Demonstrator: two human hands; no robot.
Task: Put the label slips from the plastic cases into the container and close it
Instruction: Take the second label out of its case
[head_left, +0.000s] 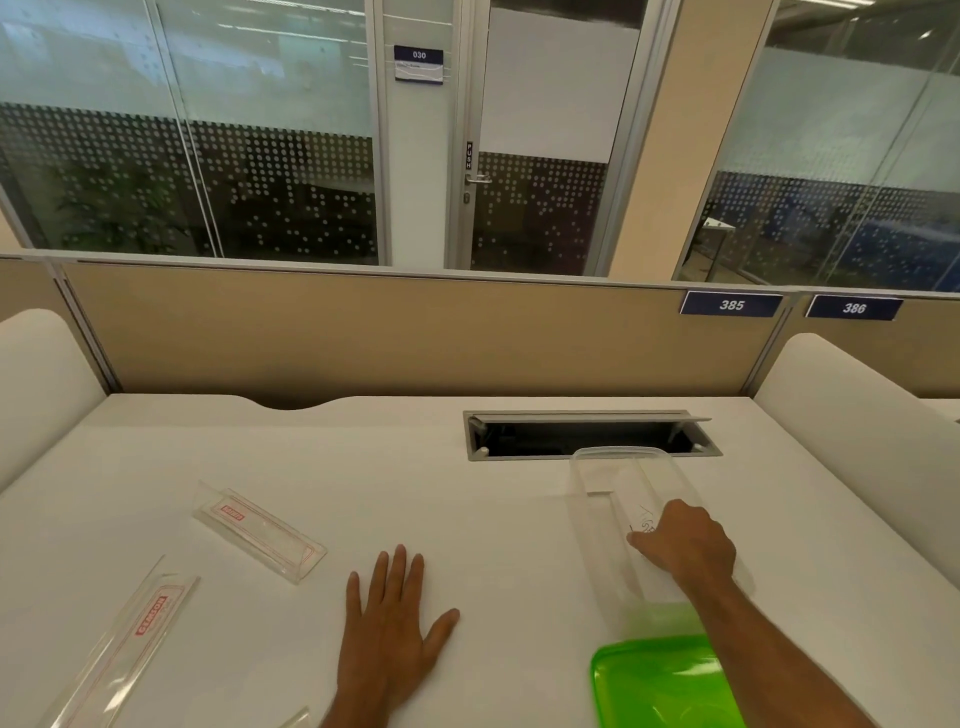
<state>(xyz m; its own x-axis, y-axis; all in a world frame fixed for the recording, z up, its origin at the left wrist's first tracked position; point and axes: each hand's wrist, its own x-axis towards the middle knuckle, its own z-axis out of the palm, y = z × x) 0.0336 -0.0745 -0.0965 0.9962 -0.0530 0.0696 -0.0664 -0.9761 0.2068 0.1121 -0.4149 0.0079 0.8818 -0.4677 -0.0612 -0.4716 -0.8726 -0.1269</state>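
Observation:
A clear rectangular container (597, 499) stands open on the white desk at the right. My right hand (685, 545) reaches into it, fingers closed on a white label slip (636, 496) with handwriting that lies inside. The green lid (660, 680) rests on the desk just in front of the container, partly under my right forearm. Two clear plastic cases with red print lie at the left: one (260, 530) further back, one (130, 639) near the front edge. My left hand (389, 634) lies flat on the desk with fingers spread, holding nothing.
An open cable tray slot (587, 436) is sunk into the desk behind the container. A beige partition (389, 332) closes the back of the desk. White side dividers (852, 415) stand at left and right. A corner of another clear piece (296, 719) shows at the bottom edge.

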